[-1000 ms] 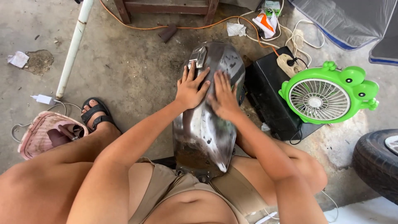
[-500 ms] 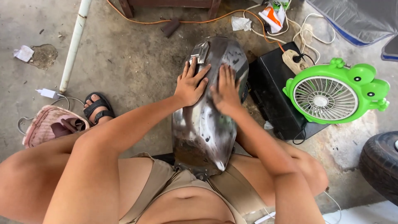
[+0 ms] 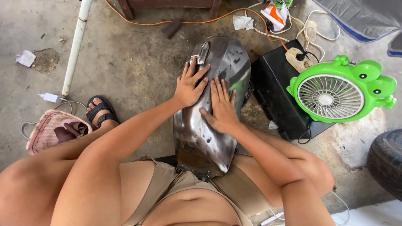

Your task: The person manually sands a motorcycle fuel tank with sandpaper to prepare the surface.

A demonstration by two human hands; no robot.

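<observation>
While both hands (image 3: 207,98) press flat, the metal tank's (image 3: 217,125) near end hides

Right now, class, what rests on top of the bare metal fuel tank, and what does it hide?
Both hands lie flat on the metal tank, the left hand beside the right hand, fingers spread. The metal under the palms is covered and cannot be seen.

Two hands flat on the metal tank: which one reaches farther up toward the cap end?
The left hand: its fingertips reach the flap fitting at the tank's far end. The right hand lies lower, mid-tank, beside it.
</observation>
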